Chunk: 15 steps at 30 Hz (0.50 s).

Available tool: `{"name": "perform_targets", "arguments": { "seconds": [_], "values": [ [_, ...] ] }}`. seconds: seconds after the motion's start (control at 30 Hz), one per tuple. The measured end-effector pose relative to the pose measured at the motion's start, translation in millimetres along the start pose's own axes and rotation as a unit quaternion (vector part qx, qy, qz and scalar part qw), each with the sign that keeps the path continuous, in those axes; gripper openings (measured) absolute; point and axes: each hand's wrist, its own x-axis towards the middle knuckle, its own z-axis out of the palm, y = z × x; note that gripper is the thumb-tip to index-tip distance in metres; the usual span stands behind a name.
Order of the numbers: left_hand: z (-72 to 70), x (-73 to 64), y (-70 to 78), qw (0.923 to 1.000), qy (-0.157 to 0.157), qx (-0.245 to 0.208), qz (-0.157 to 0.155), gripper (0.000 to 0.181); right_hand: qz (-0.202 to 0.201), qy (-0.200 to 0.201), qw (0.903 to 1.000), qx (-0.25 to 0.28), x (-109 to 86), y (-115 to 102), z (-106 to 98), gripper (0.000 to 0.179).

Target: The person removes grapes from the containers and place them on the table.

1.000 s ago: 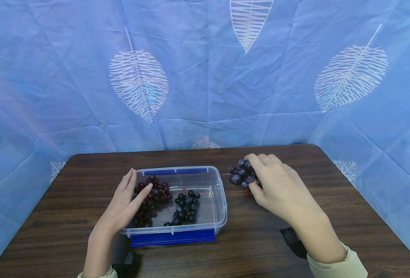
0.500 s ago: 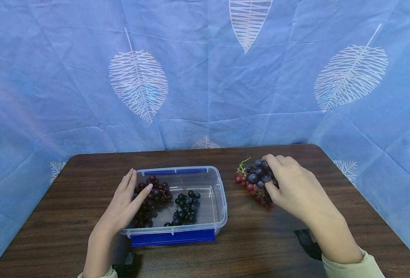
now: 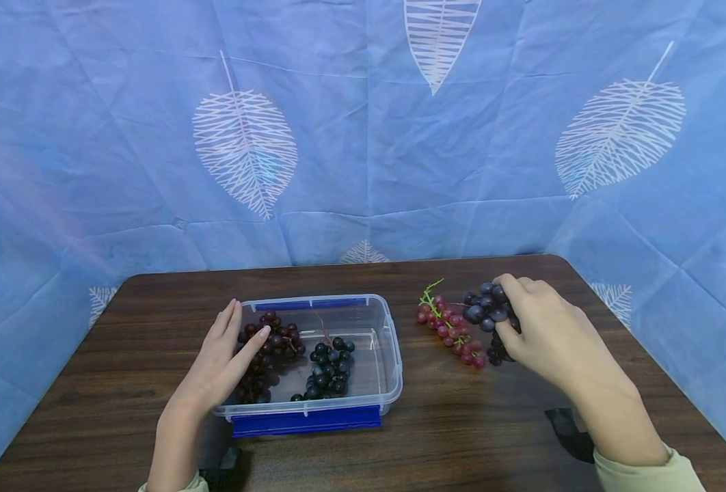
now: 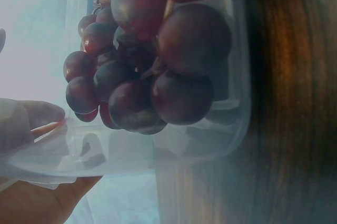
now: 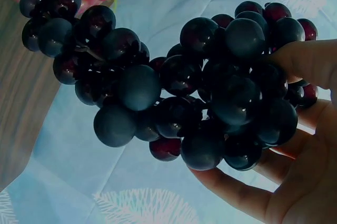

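Note:
My right hand (image 3: pixel 547 335) holds a bunch of dark purple grapes (image 3: pixel 486 307) over the right part of the table. Thumb and fingers curl round it in the right wrist view, and part of the bunch hangs below the hand. Beside it a bunch of red grapes (image 3: pixel 450 331) with a green stem lies on the wood. My left hand (image 3: pixel 215 362) grips the left wall of a clear plastic container (image 3: pixel 395 355), thumb on the inner side, fingers outside. Within the container are reddish-brown grapes (image 3: pixel 279 345), partly behind the left hand, and a bunch of black grapes (image 3: pixel 332 369).
A blue latch flap (image 3: pixel 306 421) hangs along the container's front. The dark wooden table (image 3: pixel 437 430) ends at a blue cloth backdrop (image 3: pixel 363 137) with white leaf patterns.
My right hand has carried the dark grapes rightward, away from the container. The red grapes have come into sight on the table. The left hand and container stay put.

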Motion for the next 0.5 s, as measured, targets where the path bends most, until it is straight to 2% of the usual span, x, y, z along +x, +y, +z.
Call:
{"name": "perform_targets", "arguments": {
  "seconds": [0.5],
  "values": [
    [0.2, 0.7, 0.9, 1.0, -0.005, -0.003, -0.003, 0.094, 0.037, -0.03, 0.9988, -0.01, -10.1, 36.2, 1.5, 0.044]
  ]
}}
